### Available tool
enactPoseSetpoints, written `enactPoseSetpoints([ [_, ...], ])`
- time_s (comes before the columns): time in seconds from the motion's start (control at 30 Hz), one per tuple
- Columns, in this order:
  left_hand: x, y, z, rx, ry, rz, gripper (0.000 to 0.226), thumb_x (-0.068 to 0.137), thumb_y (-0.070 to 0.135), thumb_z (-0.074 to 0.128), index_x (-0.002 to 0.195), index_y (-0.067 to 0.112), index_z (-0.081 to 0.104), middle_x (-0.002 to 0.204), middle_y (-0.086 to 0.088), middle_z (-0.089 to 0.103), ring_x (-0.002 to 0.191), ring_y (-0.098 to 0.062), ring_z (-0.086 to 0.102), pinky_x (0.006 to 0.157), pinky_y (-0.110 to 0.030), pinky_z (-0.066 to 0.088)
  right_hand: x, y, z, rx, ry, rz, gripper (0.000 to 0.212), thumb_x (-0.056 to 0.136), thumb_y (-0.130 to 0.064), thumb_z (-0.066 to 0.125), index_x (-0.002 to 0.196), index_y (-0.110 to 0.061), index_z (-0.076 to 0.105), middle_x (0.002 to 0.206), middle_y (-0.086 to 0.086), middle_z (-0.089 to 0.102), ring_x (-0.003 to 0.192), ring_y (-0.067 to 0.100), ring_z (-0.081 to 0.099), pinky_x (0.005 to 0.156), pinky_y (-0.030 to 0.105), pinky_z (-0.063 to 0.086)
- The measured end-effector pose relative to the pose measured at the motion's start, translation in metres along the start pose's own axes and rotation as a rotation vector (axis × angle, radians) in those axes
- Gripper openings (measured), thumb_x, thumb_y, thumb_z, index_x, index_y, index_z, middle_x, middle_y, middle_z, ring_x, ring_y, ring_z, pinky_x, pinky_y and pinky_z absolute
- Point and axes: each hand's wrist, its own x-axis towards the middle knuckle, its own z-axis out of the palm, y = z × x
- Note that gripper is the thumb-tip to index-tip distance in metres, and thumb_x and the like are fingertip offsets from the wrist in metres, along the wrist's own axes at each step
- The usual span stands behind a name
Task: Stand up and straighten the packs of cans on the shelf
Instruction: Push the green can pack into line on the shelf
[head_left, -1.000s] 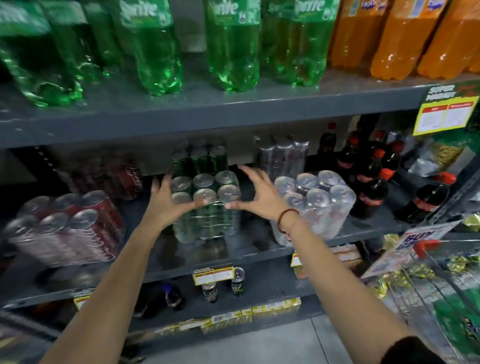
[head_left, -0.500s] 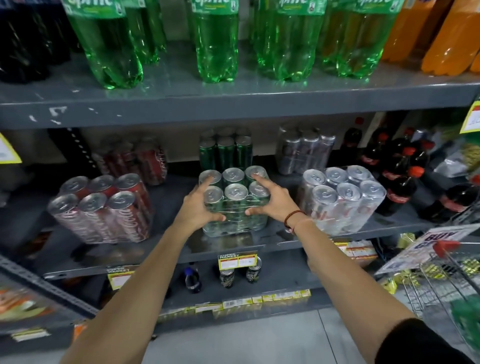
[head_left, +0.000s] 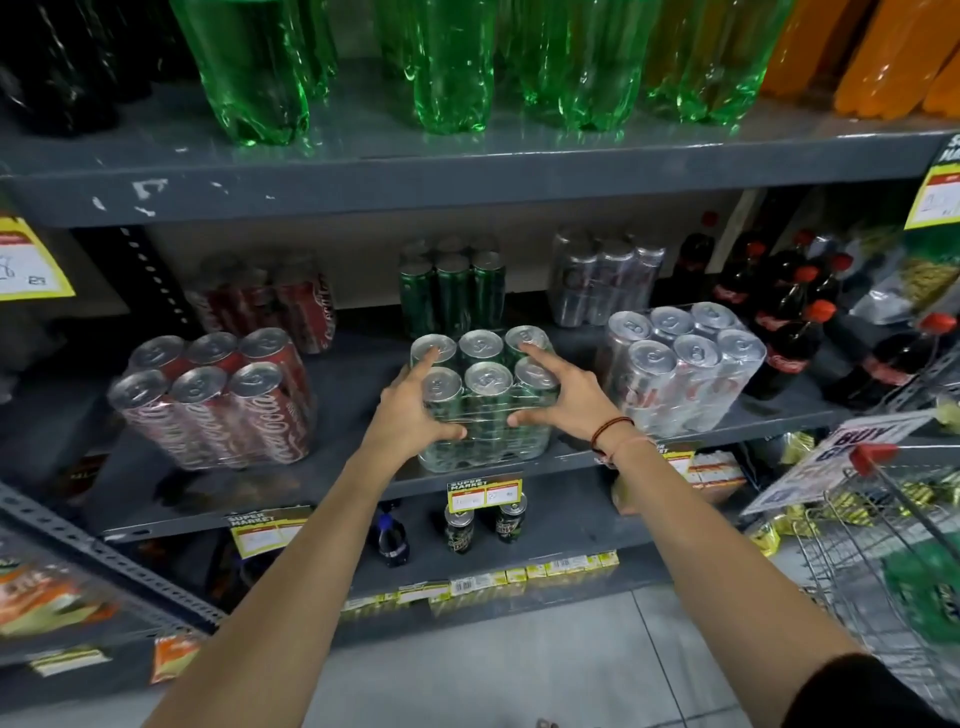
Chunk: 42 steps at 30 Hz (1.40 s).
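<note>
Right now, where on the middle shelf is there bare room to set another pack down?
Widest bare patch: shelf front between the red can pack and the green can pack. Between the green pack and the silver can pack it's tight. Right of that, cola bottles crowd the shelf.

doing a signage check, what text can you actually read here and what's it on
"Coca-Cola" on the red can pack
"SUPER MARKET" on the yellow shelf tag below the green can pack
"BUY" on the tilted sign at right
Prices on every tag, and the small cans below: too blurred to read
</note>
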Motion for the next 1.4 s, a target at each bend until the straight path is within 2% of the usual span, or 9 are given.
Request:
enactPoseSetpoints([
  [0.2, -0.005, -0.009, -0.01, -0.059, -0.048, 0.037, 0.111, 0.064, 0.037, 0.083, 0.149, 0.032, 0.013, 0.153, -0.007, 0.031, 0.139, -0.025, 0.03, 0.11, -0.042, 0.031, -0.004, -0.011, 0.005, 0.061, 0.023, 0.048, 0.1, 0.058, -0.045, 0.085, 0.143, -0.036, 0.033, 0.155, 0.008, 0.026, 0.143, 0.021, 0.024, 0.114, 0.032, 0.023],
  [0.4, -0.02, -0.043, -0.079, -0.023, 0.241, 0.132, 0.096, 0.069, 0.049, 0.075, 0.146, 0.029, 0.022, 0.153, -0.004, 0.03, 0.139, -0.021, 0.029, 0.109, -0.036, 0.026, 0.009, -0.08, 0.038, 0.085, 0.32, -0.079, 0.093, 0.061, -0.059, 0.076, 0.141, -0.033, 0.036, 0.156, 0.006, 0.019, 0.142, 0.027, 0.024, 0.112, 0.04, 0.028],
  [0.57, -0.025, -0.09, -0.152, 0.063, 0.374, 0.043, 0.099, 0.062, 0.042, 0.083, 0.144, 0.018, 0.031, 0.148, -0.012, 0.037, 0.136, -0.028, 0.035, 0.112, -0.044, 0.03, 0.04, -0.144, 0.097, 0.086, 0.113, -0.194, 0.096, 0.064, -0.054, 0.077, 0.144, -0.028, 0.031, 0.155, 0.012, 0.018, 0.144, 0.027, 0.017, 0.113, 0.039, 0.023],
  [0.8, -0.033, -0.17, -0.198, 0.108, 0.316, -0.227, 0.126, 0.052, 0.038, 0.089, 0.15, 0.023, 0.01, 0.159, -0.014, 0.003, 0.145, -0.032, -0.006, 0.117, -0.046, 0.012, 0.083, -0.177, 0.177, 0.025, -0.242, -0.135, 0.116, 0.063, -0.035, 0.085, 0.149, -0.03, 0.008, 0.158, 0.014, 0.008, 0.144, 0.034, 0.016, 0.113, 0.044, 0.022],
  [0.93, -0.035, -0.179, -0.197, -0.247, 0.223, -0.063, 0.108, 0.044, 0.024, 0.092, 0.136, 0.013, 0.036, 0.137, -0.014, 0.05, 0.126, -0.028, 0.048, 0.104, -0.056, 0.038, 0.09, -0.18, 0.198, 0.027, -0.286, -0.127, 0.121, 0.06, -0.037, 0.087, 0.149, -0.033, 0.006, 0.159, 0.011, 0.01, 0.144, 0.033, 0.016, 0.115, 0.048, 0.023],
  [1.03, -0.039, -0.184, -0.193, -0.218, 0.242, -0.025, 0.097, 0.046, 0.021, 0.094, 0.126, 0.036, 0.042, 0.114, 0.02, 0.063, 0.102, 0.009, 0.059, 0.089, -0.026, 0.05, 0.086, -0.182, 0.207, 0.072, -0.268, -0.116, 0.118, 0.057, -0.04, 0.087, 0.149, -0.034, 0.013, 0.159, 0.007, 0.012, 0.144, 0.033, 0.019, 0.112, 0.056, 0.026],
  [1.13, -0.046, -0.18, -0.194, -0.148, 0.276, -0.041, 0.095, 0.047, 0.03, 0.092, 0.112, 0.068, 0.033, 0.098, 0.044, 0.058, 0.092, 0.024, 0.054, 0.072, 0.001, 0.038, 0.081, -0.182, 0.213, 0.106, -0.191, -0.119, 0.109, 0.059, -0.034, 0.088, 0.146, -0.035, 0.022, 0.156, 0.007, 0.023, 0.14, 0.033, 0.028, 0.11, 0.055, 0.032],
  [1.27, -0.053, -0.178, -0.193, -0.1, 0.302, -0.088, 0.101, 0.049, 0.029, 0.092, 0.125, 0.057, 0.032, 0.104, 0.031, 0.059, 0.102, -0.005, 0.057, 0.087, -0.024, 0.04, 0.075, -0.18, 0.213, 0.111, -0.171, -0.154, 0.103, 0.062, -0.027, 0.086, 0.145, -0.033, 0.027, 0.153, 0.007, 0.028, 0.137, 0.032, 0.033, 0.109, 0.052, 0.034],
  [1.4, -0.062, -0.182, -0.189, -0.085, 0.321, -0.131, 0.111, 0.05, 0.027, 0.092, 0.141, 0.039, 0.029, 0.126, 0.001, 0.062, 0.118, -0.02, 0.054, 0.096, -0.028, 0.038, 0.065, -0.178, 0.213, 0.103, -0.144, -0.169, 0.1, 0.063, -0.025, 0.086, 0.145, -0.031, 0.029, 0.152, 0.008, 0.032, 0.136, 0.031, 0.036, 0.11, 0.047, 0.034],
])
